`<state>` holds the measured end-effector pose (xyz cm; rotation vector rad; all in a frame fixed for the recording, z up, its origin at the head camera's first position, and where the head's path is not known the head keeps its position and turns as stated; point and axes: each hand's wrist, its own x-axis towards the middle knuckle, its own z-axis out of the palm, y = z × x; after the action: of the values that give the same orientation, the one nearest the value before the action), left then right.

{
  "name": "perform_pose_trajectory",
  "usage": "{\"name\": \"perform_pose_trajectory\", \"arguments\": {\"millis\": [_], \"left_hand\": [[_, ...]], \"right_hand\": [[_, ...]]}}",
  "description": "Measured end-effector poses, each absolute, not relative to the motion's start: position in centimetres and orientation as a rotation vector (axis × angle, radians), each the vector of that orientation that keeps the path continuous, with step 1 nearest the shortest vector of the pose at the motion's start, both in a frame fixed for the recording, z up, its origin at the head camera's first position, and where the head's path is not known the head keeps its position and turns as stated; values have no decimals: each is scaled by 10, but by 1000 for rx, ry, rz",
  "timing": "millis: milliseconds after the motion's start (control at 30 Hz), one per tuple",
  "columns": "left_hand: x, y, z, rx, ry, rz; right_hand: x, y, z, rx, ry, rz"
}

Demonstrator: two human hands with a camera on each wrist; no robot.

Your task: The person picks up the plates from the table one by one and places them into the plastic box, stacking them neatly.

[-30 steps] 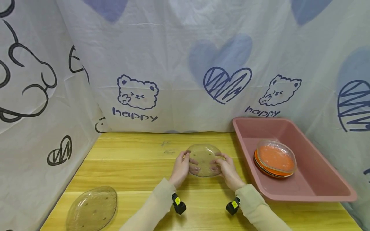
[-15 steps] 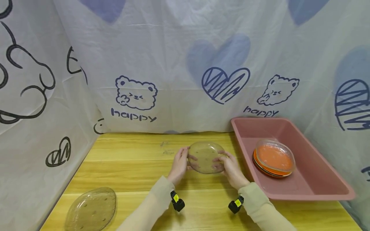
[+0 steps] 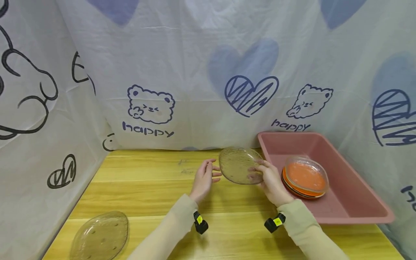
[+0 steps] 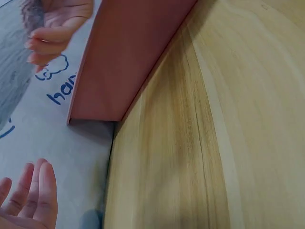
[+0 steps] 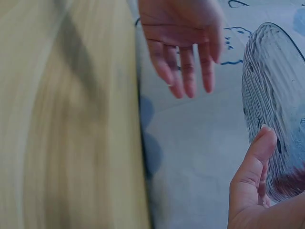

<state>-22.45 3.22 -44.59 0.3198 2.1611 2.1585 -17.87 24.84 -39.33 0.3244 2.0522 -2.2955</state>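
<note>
A clear rippled plate is held up over the back of the table by my right hand, which pinches its right edge. In the right wrist view the thumb lies on one face of the plate, with the other fingers behind it. My left hand hovers just left of the plate, fingers loosely extended and holding nothing. The right wrist view shows the left hand apart from the plate. A second clear plate, with small bumps on its surface, lies on the table at the front left.
A pink plastic tub stands on the right of the wooden table. Inside it sits a stack of orange plates topped by a clear dish. A printed cloth hangs along the back and sides.
My left hand has let go of the plate. The right hand has carried it up and to the right, tilting it, towards the tub. The other plate stays where it was.
</note>
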Motion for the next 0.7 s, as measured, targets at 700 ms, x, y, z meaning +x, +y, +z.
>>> {"name": "perform_pose_trajectory", "arguments": {"millis": [700], "left_hand": [[-205,98,-432,843,2498,1714]], "right_hand": [[-168,330,-359,280,1963,-2418]]}}
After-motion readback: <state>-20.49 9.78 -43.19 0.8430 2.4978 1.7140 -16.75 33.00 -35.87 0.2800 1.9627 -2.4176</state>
